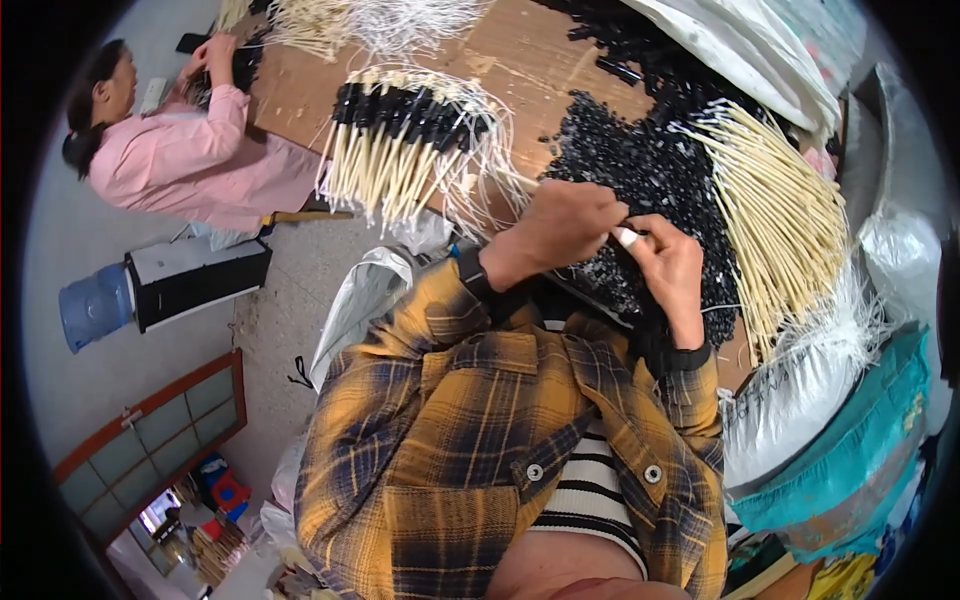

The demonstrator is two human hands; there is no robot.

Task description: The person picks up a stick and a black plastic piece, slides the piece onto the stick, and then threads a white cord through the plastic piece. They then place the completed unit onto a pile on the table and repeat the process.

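Observation:
Both my hands meet over a pile of small black pieces (pixel 640 170) at the table's edge. My left hand (pixel 562 228) is closed around a thin cream rod (pixel 518 182), whose end sticks out toward the upper left. Close beside it, my right hand (pixel 668 262) has thumb and finger pinched together near the rod's other end. A white patch shows at that thumb; whatever lies between the fingertips is hidden. Right of the pile lies a fan of cream rods (pixel 785 220) with white strings. To the left, a bundle of rods with black sleeves (pixel 400 125) rests on the table.
The brown wooden table (pixel 535 60) carries more black tubes (pixel 620 70) and white strings (pixel 410 25) at the back. White sacks (pixel 790 420) and a teal sack (pixel 850 460) crowd the right. A person in pink (pixel 185 160) works at the left. A water dispenser (pixel 195 280) lies beyond.

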